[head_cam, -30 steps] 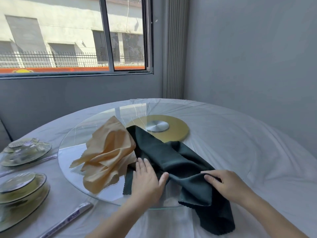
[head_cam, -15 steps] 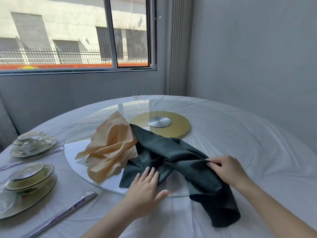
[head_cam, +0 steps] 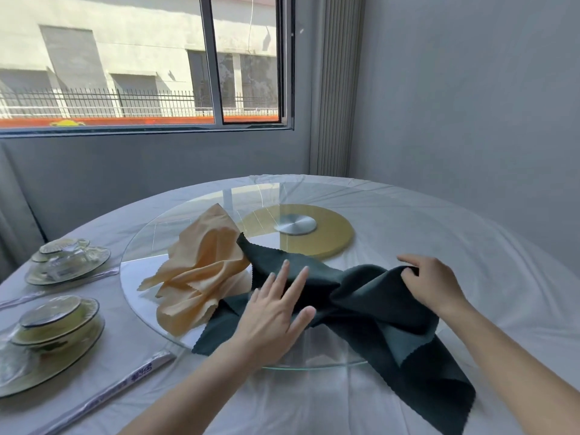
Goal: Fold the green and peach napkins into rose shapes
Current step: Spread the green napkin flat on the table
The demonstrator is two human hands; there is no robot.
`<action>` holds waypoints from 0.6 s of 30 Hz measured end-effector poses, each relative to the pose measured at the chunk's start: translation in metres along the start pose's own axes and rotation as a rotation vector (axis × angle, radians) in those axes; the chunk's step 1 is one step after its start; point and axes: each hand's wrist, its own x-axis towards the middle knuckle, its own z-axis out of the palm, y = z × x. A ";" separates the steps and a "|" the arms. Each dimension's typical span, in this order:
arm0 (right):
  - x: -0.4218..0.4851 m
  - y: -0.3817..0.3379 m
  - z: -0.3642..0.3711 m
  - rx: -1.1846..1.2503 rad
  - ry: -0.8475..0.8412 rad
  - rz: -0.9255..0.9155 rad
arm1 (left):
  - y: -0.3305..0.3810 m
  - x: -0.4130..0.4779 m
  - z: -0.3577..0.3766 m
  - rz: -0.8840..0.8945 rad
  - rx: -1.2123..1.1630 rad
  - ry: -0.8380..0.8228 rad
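one green napkin [head_cam: 376, 309] stretches far-left to near-right; left hand [head_cam: 273, 318] presses it flat-fingered, right hand [head_cam: 436, 287] pinches a fold.

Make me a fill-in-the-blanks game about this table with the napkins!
1. The peach napkin lies to the ____ of the green napkin.
2. The left hand lies flat on the ____ napkin.
3. The peach napkin rests on a round turntable made of ____.
4. The right hand pinches the green napkin, not the ____ one.

Missing words: left; green; glass; peach.
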 end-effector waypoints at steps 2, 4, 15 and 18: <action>-0.018 -0.007 0.008 -0.144 0.166 -0.155 | 0.008 0.024 0.009 -0.005 0.076 -0.084; -0.041 -0.014 0.017 -0.215 0.315 -0.335 | 0.011 0.045 0.019 -0.020 0.124 -0.143; -0.026 -0.006 0.027 -0.273 -0.034 -0.110 | -0.003 0.105 0.046 -0.032 0.203 -0.193; -0.009 0.003 0.030 -0.395 -0.255 0.083 | -0.005 0.108 0.050 -0.050 0.237 -0.179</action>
